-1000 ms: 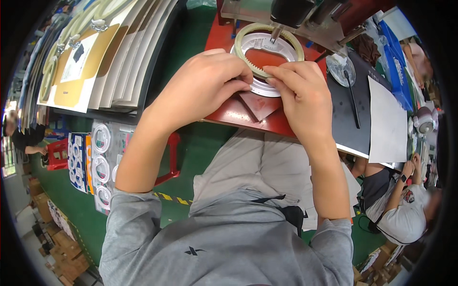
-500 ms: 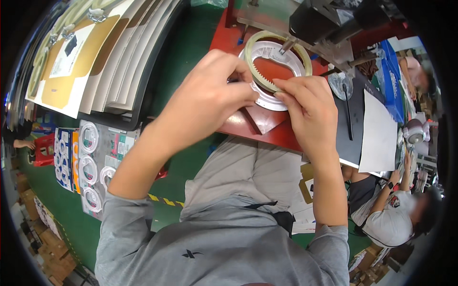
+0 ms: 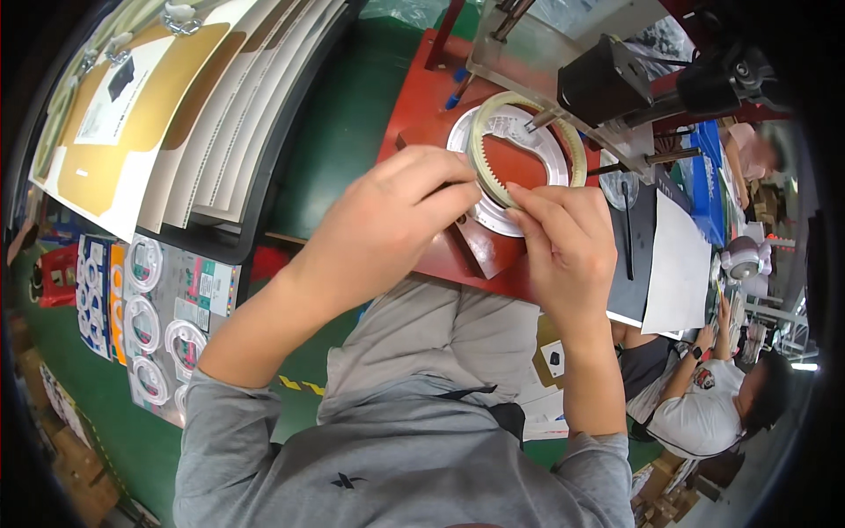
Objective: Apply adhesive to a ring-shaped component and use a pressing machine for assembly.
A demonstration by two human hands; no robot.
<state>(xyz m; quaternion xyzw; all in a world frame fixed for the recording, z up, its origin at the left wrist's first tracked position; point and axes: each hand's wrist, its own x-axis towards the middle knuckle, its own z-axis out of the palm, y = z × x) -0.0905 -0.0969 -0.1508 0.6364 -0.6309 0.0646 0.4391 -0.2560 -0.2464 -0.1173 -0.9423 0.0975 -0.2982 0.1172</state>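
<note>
A pale yellow ring with inner teeth (image 3: pixel 482 158) stands over a white round piece (image 3: pixel 500 220) on a red machine base (image 3: pixel 421 114). My left hand (image 3: pixel 392 211) is closed in a pinch at the near left side of the white piece; what its fingertips hold is hidden. My right hand (image 3: pixel 568 242) has thumb and fingers pressed together at the near edge of the toothed ring. Anything between those fingertips is too small to make out. A dark slot shows in the red block (image 3: pixel 480 251) below my left fingertips.
A clear plate (image 3: pixel 510 63) and a black block (image 3: pixel 603 84) overhang the ring. Upright printed cards (image 3: pixel 163 114) fill a rack at left, above packs of white coils (image 3: pixel 145 321). Rightward are a white sheet (image 3: pixel 682 264), a blue bin (image 3: pixel 707 185) and a seated co-worker (image 3: pixel 700 422).
The view has shifted, so the machine and ring sit lower in the picture. My left fingers have drawn closer to my right fingers at the ring; both hands remain pinched.
</note>
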